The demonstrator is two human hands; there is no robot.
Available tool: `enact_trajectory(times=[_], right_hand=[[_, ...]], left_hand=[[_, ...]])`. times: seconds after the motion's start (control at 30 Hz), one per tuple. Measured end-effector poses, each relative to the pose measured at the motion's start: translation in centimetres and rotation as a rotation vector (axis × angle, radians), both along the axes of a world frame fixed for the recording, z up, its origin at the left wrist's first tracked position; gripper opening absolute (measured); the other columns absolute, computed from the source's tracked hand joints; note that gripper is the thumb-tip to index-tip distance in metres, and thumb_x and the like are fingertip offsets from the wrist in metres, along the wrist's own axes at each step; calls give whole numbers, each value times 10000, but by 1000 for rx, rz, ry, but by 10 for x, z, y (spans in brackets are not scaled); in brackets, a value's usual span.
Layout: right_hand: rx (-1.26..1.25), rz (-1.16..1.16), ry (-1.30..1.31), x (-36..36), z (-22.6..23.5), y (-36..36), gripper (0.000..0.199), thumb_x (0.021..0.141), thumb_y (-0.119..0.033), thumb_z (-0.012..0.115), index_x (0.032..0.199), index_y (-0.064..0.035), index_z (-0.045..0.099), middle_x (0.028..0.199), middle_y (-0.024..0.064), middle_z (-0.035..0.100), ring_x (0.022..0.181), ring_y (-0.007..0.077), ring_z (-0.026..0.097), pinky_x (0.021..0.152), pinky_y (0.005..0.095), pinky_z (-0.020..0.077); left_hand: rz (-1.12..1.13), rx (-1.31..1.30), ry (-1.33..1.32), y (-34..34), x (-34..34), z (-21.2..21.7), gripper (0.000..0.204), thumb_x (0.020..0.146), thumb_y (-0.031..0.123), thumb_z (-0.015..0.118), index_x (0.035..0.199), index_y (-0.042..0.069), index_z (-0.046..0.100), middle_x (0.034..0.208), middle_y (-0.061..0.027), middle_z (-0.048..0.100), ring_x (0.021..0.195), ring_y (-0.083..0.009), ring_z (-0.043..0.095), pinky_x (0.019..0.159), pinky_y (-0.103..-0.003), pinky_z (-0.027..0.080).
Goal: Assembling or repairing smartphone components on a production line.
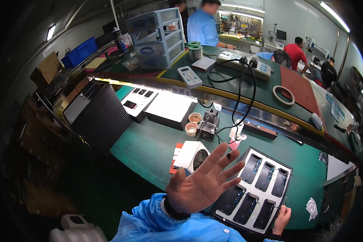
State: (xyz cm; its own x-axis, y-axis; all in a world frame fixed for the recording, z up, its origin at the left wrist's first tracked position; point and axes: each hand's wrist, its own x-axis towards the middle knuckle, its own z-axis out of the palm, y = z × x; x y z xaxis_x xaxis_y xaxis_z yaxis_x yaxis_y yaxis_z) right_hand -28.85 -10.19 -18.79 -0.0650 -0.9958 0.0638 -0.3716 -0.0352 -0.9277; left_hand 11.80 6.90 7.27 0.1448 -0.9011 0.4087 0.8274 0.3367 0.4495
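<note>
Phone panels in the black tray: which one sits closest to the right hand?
The near-right panel, in the tray's front row, lies beside the right hand gripping the tray edge.

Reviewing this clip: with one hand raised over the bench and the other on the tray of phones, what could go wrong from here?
1. The right hand grips only the near corner of the tray, which looks close to the bench edge; a nudge might tip it and spill the phones.
2. The left hand is spread open in the air above the small white fan box and tray; a careless sweep could knock them.
3. The black cable hangs across the bench and could snag.
</note>
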Motion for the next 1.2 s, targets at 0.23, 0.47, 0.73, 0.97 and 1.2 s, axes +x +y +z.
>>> enact_trajectory(times=[0.23,0.47,0.73,0.97,1.2], right_hand=[[-77,-45,75,-3,-5,-2,267,1017,-258,561,829,-97,460,668,-68,393,559,18,318,481,216,254],[-44,-41,-15,2,0,6,256,1004,-216,582,821,-79,467,666,-67,404,570,21,341,493,218,288],[17,-60,-20,7,18,28,253,1008,-186,566,852,-11,469,758,3,494,659,56,438,600,247,416],[-57,-126,38,-5,-16,51,262,1016,-220,550,864,-19,480,778,7,466,715,83,435,666,262,409],[-126,-164,-40,-9,-40,58,235,1048,-217,488,929,-16,462,861,38,484,823,99,476,793,266,439]], left_hand=[[-29,-4,-70,-12,1,-4,1012,898,698,439,1575,105,-23,1631,-175,15,1497,-388,43,1200,-540,81],[102,436,-191,-3,6,-84,829,936,398,592,1568,104,143,1553,-177,278,1433,-330,299,1147,-433,296],[47,964,-687,24,-23,-243,847,957,199,646,1532,-54,78,1535,-228,251,1421,-294,324,1142,-358,310],[-73,871,-645,26,-43,-273,562,1002,132,563,1489,-28,335,1438,-124,467,1311,-160,445,1104,-286,347],[-86,901,-479,23,-44,-279,528,975,72,592,1460,-16,404,1366,-106,544,1217,-130,521,1047,-255,408]])
